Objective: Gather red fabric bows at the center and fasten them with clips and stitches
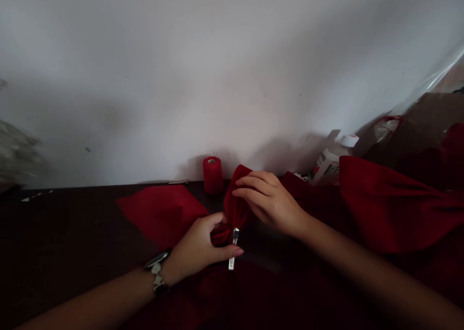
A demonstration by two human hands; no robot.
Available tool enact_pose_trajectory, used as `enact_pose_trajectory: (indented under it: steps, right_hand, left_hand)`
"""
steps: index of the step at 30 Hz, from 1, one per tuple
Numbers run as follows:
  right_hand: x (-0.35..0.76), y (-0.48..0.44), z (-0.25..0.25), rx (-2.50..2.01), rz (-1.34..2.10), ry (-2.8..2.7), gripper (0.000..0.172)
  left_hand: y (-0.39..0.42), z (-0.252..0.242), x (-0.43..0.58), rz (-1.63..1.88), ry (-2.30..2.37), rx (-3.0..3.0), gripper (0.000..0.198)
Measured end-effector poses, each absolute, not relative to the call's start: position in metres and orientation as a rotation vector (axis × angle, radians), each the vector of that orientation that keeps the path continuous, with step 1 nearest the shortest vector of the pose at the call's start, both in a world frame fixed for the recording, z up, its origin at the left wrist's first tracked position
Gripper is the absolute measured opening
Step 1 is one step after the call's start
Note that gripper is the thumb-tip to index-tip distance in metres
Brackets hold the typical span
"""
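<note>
A gathered piece of red fabric (235, 207) stands pinched upright at the middle of the table, with a narrow metal hair clip (235, 248) lying along its lower end. My left hand (197, 248) wraps the gathered base, its fingertip pressing beside the clip. My right hand (270, 202) closes over the upper folds from the right. A silver charm bracelet (156, 269) circles my left wrist.
A roll of red tulle (212, 175) stands by the wall, and a flat red fabric piece (161, 214) lies to its left. A large red cloth (391, 204) heaps at right, near a white plastic bottle (328, 163) and brown cardboard (416, 127).
</note>
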State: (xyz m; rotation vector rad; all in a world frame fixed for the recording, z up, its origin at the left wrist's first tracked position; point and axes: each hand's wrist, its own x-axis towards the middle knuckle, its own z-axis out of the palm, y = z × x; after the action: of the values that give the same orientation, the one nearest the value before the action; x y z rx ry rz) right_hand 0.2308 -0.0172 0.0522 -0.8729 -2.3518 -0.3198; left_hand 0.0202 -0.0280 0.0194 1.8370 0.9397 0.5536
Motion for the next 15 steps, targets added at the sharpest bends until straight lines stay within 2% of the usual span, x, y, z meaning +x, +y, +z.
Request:
enact_pose_trajectory:
  steps: [5,15]
  right_hand:
    - [0.238,-0.015,0.062,-0.822,-0.378,-2.494,0.02]
    - [0.239,-0.019,0.072,-0.81,-0.479,-2.656,0.017]
  left_hand:
    - [-0.038,0.021,0.023,0.4,0.949,1.974,0.028]
    - [-0.038,0.018,0.024,0.465,0.945,2.003,0.024]
